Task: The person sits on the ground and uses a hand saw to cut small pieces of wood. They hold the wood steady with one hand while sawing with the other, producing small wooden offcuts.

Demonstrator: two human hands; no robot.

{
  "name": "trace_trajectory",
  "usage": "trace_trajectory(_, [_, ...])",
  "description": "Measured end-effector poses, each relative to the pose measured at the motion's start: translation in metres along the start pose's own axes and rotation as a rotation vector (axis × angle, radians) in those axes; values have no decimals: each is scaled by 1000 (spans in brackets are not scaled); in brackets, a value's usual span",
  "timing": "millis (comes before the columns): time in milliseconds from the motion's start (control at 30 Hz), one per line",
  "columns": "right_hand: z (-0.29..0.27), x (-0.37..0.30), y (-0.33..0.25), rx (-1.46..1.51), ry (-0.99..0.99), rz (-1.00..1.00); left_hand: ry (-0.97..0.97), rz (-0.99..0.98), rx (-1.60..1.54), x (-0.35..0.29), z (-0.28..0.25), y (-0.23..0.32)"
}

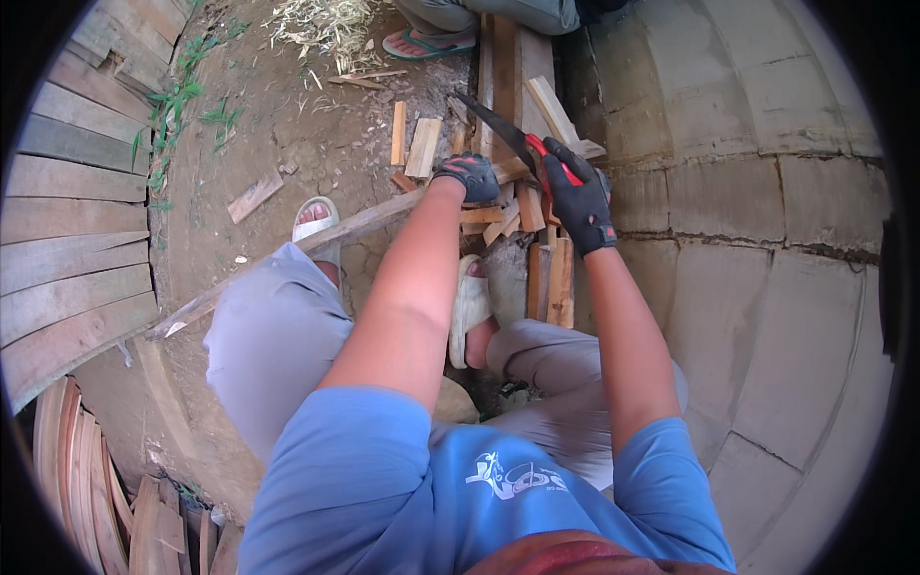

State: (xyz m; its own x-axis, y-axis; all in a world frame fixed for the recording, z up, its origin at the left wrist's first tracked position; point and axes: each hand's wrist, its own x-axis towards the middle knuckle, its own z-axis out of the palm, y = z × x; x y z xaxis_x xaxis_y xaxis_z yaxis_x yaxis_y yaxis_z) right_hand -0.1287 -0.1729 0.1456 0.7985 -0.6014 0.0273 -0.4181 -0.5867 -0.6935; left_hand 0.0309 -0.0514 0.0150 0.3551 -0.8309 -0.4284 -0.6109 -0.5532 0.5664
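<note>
My right hand (578,199), in a dark glove with red marks, is closed around the red handle of a hand saw (498,125). Its dark blade points up and to the left, and the handle end is close to the right end of a long wooden strip (374,216). That strip slants from the lower left, past my left knee, up to the small wood pieces. My left hand (467,176), in a matching glove, is closed over the strip near its right end. Short cut wood pieces (530,206) lie heaped just below the two hands.
Another person's sandalled foot (431,44) is at the top, beside a long wooden beam (505,77). Pale shavings (331,34) lie on the dirt. A block wall (747,192) stands at the right, a plank wall (77,211) at the left, with stacked boards (91,470) below it.
</note>
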Motion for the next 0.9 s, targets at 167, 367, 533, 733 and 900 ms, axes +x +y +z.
trace_trajectory(167, [-46, -50, -22, -192, -63, -81, 68, -46, -12, 0, 5, 0])
trace_trajectory(367, [-159, -168, -103, -163, -85, 386, 40, -52, -24, 1, 7, -8])
trace_trajectory(533, [-167, -190, -124, -190, -37, 457, 75, -51, -39, 0, 7, -1])
trace_trajectory(733, [-83, -93, -74, -178, -37, 77, 57, -77, -64, -7, 4, -2])
trace_trajectory(900, [11, 0, -21, -148, 3, 72, 61, -102, -34, -11, 1, 6])
